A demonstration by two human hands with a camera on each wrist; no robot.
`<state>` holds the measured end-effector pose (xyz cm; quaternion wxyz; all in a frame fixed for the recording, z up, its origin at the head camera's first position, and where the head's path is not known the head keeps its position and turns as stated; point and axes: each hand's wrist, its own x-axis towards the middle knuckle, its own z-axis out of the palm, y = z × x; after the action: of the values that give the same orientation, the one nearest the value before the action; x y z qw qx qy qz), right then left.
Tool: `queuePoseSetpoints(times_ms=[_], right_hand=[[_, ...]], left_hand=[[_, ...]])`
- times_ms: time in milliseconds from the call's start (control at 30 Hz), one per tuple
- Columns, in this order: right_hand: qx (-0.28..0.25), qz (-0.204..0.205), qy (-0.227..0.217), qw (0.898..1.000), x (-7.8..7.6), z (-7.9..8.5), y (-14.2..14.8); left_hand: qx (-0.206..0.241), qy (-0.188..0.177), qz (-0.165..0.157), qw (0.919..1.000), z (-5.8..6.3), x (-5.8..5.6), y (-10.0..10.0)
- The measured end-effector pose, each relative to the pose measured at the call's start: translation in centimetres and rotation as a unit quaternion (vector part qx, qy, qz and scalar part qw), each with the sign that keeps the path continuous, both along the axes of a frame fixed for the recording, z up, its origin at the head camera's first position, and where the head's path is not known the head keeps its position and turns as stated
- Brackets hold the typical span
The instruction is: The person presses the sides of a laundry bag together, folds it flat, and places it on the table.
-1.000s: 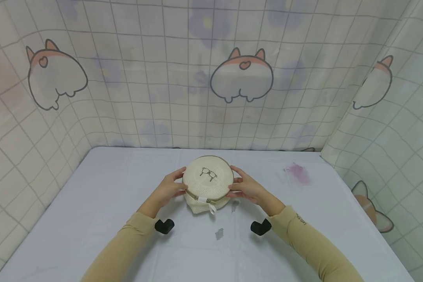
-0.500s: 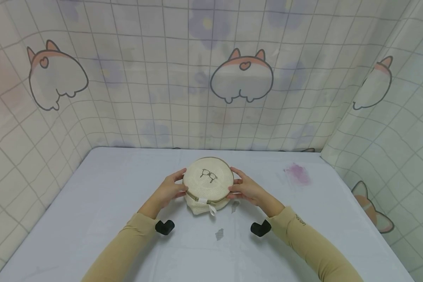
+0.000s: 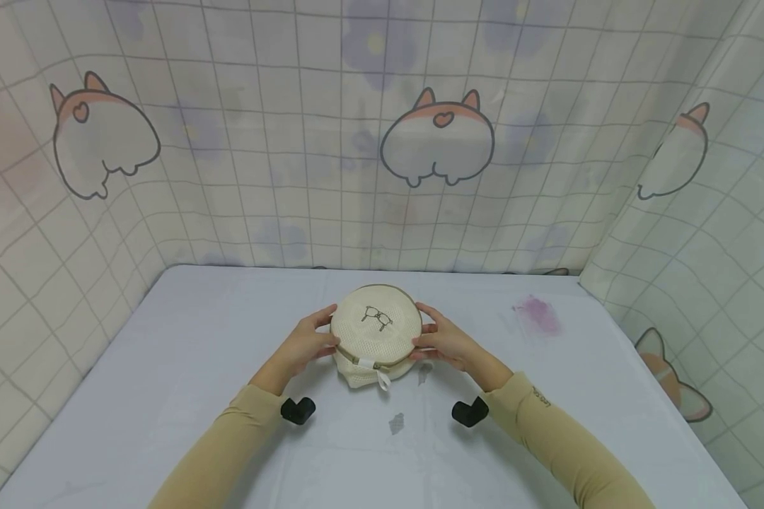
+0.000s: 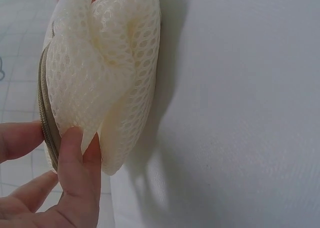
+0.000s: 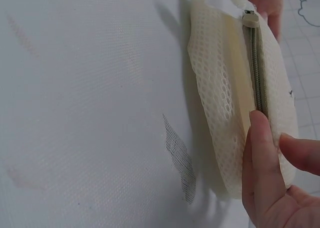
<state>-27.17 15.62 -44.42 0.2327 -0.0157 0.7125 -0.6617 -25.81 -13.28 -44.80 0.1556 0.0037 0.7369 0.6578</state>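
A round cream mesh laundry bag (image 3: pixel 377 343) with a small line drawing of animals on its top stands in the middle of the table. My left hand (image 3: pixel 302 344) grips its left side, thumb and fingers pinching the rim by the olive zipper (image 4: pixel 45 105). From the right, my right hand (image 3: pixel 453 344) pinches the opposite rim the same way. In the right wrist view the zip runs along the side, its slider (image 5: pixel 251 21) near a white patch. A white loop (image 3: pixel 384 380) hangs at the front. Below the rim the mesh wall looks soft and folded.
A white cloth covers the table (image 3: pixel 216 311). It carries a pink stain (image 3: pixel 537 314) at the right and grey patches (image 3: pixel 397 423) near the bag. Grid-patterned curtains (image 3: pixel 331 212) close off the back and sides. Black mounts (image 3: pixel 298 410) sit at both wrists.
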Motion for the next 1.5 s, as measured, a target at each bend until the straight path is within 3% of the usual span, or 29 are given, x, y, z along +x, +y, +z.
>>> queuePoseSetpoints(times_ms=[1500], right_hand=[[0.017,-0.008,-0.003,1.0,0.04,-0.17,-0.45]], left_hand=[[-0.032,0.014,-0.003,0.9994,-0.18,0.29,0.32]])
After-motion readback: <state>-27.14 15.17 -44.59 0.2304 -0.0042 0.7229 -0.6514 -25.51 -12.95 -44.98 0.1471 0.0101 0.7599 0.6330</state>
